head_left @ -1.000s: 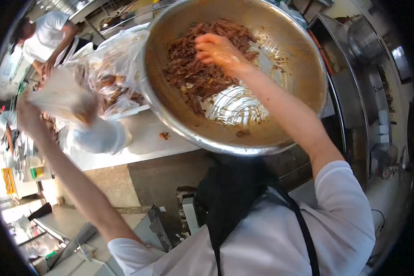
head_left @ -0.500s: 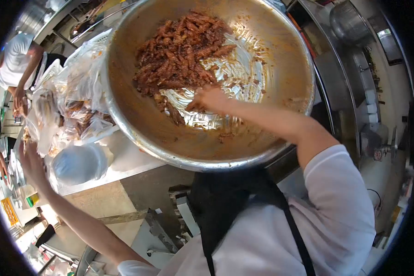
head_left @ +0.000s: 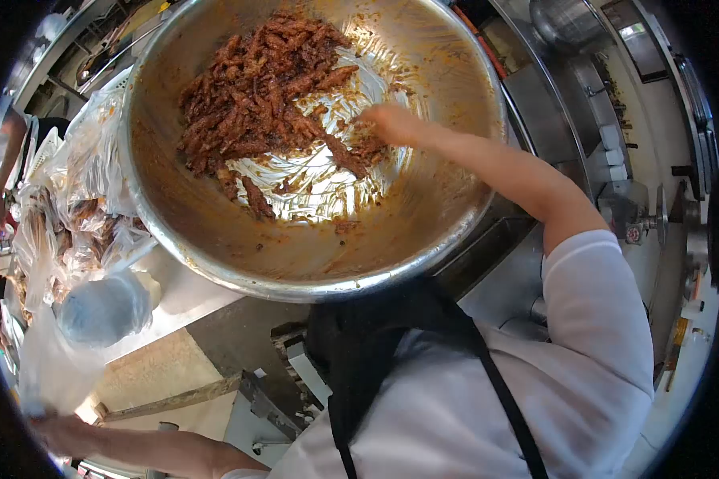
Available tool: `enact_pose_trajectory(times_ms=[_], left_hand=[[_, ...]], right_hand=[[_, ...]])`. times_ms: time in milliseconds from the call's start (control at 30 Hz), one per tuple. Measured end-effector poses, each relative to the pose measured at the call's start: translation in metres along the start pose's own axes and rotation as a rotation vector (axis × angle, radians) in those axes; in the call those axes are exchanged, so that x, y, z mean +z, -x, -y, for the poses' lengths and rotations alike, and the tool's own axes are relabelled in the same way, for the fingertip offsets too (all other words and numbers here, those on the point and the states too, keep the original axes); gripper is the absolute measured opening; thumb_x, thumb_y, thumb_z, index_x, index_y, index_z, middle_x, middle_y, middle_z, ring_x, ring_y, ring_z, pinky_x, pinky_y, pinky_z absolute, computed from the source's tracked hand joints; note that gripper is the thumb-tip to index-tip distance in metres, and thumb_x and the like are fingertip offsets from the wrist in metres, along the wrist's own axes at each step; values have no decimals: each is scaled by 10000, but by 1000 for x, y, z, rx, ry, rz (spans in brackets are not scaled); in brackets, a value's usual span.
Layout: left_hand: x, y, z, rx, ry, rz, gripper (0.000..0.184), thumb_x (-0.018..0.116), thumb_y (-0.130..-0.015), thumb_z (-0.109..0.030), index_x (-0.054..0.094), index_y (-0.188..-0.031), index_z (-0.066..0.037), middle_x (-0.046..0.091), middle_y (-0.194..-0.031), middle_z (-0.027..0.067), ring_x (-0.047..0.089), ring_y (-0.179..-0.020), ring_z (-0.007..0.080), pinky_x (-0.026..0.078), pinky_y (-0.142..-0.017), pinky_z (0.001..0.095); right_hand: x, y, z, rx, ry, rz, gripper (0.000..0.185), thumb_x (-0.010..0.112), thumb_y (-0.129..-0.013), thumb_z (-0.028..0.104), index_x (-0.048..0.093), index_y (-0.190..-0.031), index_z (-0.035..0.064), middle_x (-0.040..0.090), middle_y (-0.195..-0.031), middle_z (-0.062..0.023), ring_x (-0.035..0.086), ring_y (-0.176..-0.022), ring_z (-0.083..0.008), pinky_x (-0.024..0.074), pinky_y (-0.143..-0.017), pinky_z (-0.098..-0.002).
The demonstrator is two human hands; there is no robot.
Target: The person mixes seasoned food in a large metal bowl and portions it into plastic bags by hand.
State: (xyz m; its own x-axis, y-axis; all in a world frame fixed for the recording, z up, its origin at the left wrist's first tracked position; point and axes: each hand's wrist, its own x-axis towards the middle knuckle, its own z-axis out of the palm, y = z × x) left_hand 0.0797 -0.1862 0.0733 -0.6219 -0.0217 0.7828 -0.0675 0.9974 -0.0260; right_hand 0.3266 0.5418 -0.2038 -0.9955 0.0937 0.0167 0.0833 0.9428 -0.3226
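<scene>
A big metal bowl (head_left: 447, 231) holds a heap of reddish-brown sauced meat pieces (head_left: 256, 88), mostly at its upper left. My right hand (head_left: 387, 126) is inside the bowl, its fingers curled at a few meat pieces (head_left: 347, 153) right of the heap. At the lower left edge, my left hand (head_left: 52, 435) is at the bottom of a clear plastic bag (head_left: 52, 359) that looks thin and empty; its fingers are blurred and dark. Sauce streaks cover the bowl's inside.
Left of the bowl, filled plastic bags (head_left: 88, 215) lie by a white basket (head_left: 48, 152). A round bluish bagged container (head_left: 108, 307) stands on the counter (head_left: 192, 307). A co-worker's arm (head_left: 8, 160) shows at the far left. Metal equipment (head_left: 567, 104) stands at the right.
My left hand has moved down to the lower left with the clear bag beside it. My right hand has come out of the heap to its right side. The view has shifted, placing the bowl further left.
</scene>
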Motion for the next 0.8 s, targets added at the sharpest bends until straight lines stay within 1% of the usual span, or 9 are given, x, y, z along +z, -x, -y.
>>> enact_pose_trajectory(times_ms=[100, 233, 300, 333, 367, 433, 533, 700, 800], left_hand=[[-35, -4, 1, -41, -6, 60, 442, 558, -900, -298, 542, -1273, -61, 579, -1257, 151, 569, -1116, 298, 430, -968, 396], [-51, 53, -47, -119, 529, 165, 429, 484, -958, -313, 546, -1264, -19, 581, -1257, 147, 556, -1127, 250, 411, -989, 362], [-35, 96, -74, -168, 700, 319, 425, 456, -978, -299, 541, -1269, -2, 571, -1268, 146, 538, -1148, 226, 398, -1003, 345], [-24, 117, -84, -199, 724, 448, 425, 446, -984, -291, 535, -1276, 4, 559, -1282, 147, 521, -1169, 220, 388, -1013, 340], [-3, 143, -90, -234, 642, 676, 428, 441, -983, -281, 520, -1293, 4, 531, -1314, 152, 489, -1213, 225, 370, -1032, 346], [37, 193, -144, -524, 922, 879, 432, 493, -959, -334, 579, -1207, 10, 580, -1212, 124, 506, -1137, 208, 386, -982, 348], [118, 264, -178, -626, 1055, 1015, 429, 521, -941, -369, 597, -1129, 8, 595, -1060, 119, 522, -956, 183, 411, -851, 316], [108, 262, -214, -434, 900, 780, 519, 512, -953, -324, 458, -1268, 84, 577, -1137, 230, 539, -1075, 308, 398, -941, 368], [42, 250, -205, -297, 983, 619, 574, 583, -912, -303, 426, -1289, 101, 502, -1248, 287, 467, -1197, 395, 351, -1016, 428]], right_hand=[[8, 18, 21, 19, 15, 304, 160, 526, -818, 77, 560, -974, 90, 622, -916, -206, 622, -882, -389, 499, -743, -498], [26, -17, 7, 565, 129, 216, 371, 506, -899, 351, 515, -1128, 59, 483, -1239, -259, 565, -1036, -427, 493, -835, -477], [12, -26, 89, 827, 46, 213, 587, 537, -882, 474, 457, -1200, -14, 437, -1255, -314, 524, -1101, -441, 475, -889, -479], [38, -19, 93, 608, -63, 243, 711, 529, -876, 553, 401, -1227, -51, 430, -1216, -325, 528, -1061, -466, 459, -909, -498], [-2, -12, 152, 330, 114, 386, 648, 558, -879, 484, 398, -1210, -49, 477, -1121, -284, 555, -996, -448, 496, -853, -492], [81, -6, 136, 11, 264, 383, 618, 598, -851, 344, 384, -1240, -87, 458, -1122, -279, 581, -941, -402, 531, -776, -477], [74, -34, 130, -146, 164, 232, 521, 588, -849, 209, 368, -1200, -106, 471, -1072, -292, 604, -863, -406, 557, -695, -435], [95, -100, 205, 641, -335, 62, 569, 518, -911, 394, 367, -1252, -35, 472, -1144, -321, 565, -1008, -459, 480, -881, -498], [114, -83, 254, 425, -318, 168, 624, 444, -916, 467, 407, -1292, -30, 398, -1300, -358, 473, -1181, -444, 452, -943, -485]])
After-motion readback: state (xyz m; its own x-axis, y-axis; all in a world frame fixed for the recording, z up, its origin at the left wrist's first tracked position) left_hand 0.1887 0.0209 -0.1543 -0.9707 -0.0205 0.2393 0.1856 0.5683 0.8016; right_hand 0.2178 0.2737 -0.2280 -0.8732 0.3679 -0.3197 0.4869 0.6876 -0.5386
